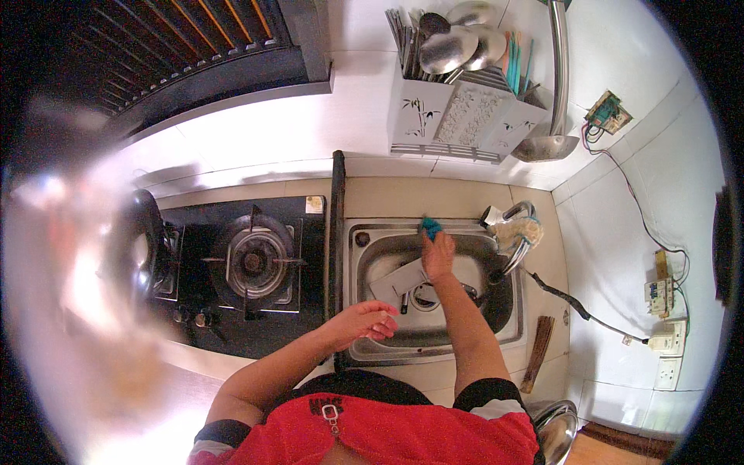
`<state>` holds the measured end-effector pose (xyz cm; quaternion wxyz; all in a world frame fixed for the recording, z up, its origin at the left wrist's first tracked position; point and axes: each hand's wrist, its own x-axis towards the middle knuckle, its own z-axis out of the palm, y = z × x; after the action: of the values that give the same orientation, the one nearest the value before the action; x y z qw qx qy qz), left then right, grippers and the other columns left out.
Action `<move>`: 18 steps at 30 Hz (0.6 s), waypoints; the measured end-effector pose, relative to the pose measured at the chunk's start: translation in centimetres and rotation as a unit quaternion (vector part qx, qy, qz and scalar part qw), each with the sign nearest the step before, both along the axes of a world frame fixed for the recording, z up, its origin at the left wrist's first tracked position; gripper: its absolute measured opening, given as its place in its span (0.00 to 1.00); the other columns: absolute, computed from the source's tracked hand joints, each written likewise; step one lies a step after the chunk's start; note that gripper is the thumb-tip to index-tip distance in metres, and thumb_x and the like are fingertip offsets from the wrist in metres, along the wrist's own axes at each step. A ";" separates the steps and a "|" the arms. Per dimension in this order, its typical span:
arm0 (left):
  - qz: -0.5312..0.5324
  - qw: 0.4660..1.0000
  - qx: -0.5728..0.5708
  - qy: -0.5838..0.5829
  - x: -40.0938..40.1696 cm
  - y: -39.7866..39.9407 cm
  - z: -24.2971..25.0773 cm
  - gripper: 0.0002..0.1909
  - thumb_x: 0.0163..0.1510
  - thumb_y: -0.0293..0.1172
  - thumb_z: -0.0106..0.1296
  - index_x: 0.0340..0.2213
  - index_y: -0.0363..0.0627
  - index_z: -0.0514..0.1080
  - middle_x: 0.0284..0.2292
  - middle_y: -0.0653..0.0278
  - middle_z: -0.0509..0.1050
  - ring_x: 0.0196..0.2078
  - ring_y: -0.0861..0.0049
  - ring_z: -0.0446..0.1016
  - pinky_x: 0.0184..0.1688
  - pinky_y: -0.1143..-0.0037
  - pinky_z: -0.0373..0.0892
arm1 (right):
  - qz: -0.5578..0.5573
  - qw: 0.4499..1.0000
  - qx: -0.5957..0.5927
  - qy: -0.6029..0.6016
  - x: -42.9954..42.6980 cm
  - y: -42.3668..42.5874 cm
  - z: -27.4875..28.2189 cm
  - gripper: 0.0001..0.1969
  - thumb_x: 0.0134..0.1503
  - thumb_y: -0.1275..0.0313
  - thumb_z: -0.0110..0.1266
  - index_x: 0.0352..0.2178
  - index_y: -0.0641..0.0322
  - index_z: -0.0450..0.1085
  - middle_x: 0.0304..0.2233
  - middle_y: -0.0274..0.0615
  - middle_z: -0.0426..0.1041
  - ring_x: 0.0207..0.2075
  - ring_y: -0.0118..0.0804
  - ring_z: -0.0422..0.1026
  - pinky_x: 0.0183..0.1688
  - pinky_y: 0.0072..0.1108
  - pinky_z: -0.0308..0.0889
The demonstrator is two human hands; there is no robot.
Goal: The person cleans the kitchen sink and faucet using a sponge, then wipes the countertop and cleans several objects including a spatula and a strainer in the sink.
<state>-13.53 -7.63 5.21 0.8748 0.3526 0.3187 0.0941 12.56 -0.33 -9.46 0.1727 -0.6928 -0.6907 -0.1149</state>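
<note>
My right hand (pixel 439 256) is shut on a blue-green scrubbing pad (pixel 430 227), pressed to the back rim of the stainless steel sink (pixel 357 325). My left hand (pixel 371 321) hovers by the sink's front left rim, fingers loosely bent and apart, with nothing seen in them. In the basin lies a cleaver with a broad pale blade (pixel 395 280) and a dark handle (pixel 404 304), partly behind my right hand. Beside it is the drain (pixel 423 297). A small dark object (pixel 469 290) lies right of my forearm, too small to name.
A faucet (pixel 521 207) with a pale cloth (pixel 514 233) over it stands at the back right. Left are a black gas stove (pixel 314 256) and a wok (pixel 145 244). A utensil rack (pixel 421 116) hangs above. Wired sockets (pixel 668 343) and a wooden strip (pixel 539 353) are right.
</note>
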 end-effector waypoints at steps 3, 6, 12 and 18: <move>-0.003 1.000 -0.001 -0.005 0.4 -0.1 -0.4 0.17 0.53 0.37 0.39 0.42 0.41 0.61 0.33 0.63 0.69 0.35 0.78 0.68 0.38 0.79 0.64 | 0.089 0.990 -0.101 0.037 -3.4 1.8 0.0 0.22 0.42 0.77 0.44 0.42 0.49 0.63 0.30 0.48 0.61 0.35 0.48 0.60 0.38 0.34 0.56; -0.015 1.000 0.005 0.018 -0.1 -0.1 0.0 0.17 0.53 0.37 0.39 0.42 0.41 0.61 0.33 0.63 0.69 0.35 0.78 0.68 0.38 0.79 0.64 | 0.127 0.987 -0.088 0.049 -7.7 2.9 1.8 0.21 0.42 0.77 0.44 0.42 0.48 0.64 0.30 0.48 0.61 0.35 0.48 0.60 0.38 0.34 0.56; 0.011 1.000 0.009 0.026 -1.6 0.6 0.4 0.16 0.53 0.35 0.37 0.42 0.41 0.61 0.33 0.63 0.69 0.35 0.79 0.68 0.37 0.80 0.65 | 0.108 0.990 -0.089 0.024 -4.0 2.8 0.4 0.22 0.40 0.79 0.44 0.40 0.50 0.64 0.30 0.50 0.61 0.34 0.50 0.61 0.36 0.35 0.58; 0.032 0.999 -0.004 0.014 -1.5 0.4 -0.4 0.15 0.53 0.35 0.38 0.41 0.42 0.62 0.32 0.64 0.69 0.34 0.79 0.68 0.36 0.80 0.65 | 0.039 0.999 0.015 0.009 0.4 1.1 -0.7 0.21 0.36 0.80 0.46 0.38 0.55 0.65 0.29 0.49 0.62 0.33 0.50 0.61 0.36 0.34 0.59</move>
<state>-15.04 -7.22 4.86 0.8681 0.3398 0.3427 0.1162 12.94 0.79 -10.15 0.1938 -0.6640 -0.7135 -0.1117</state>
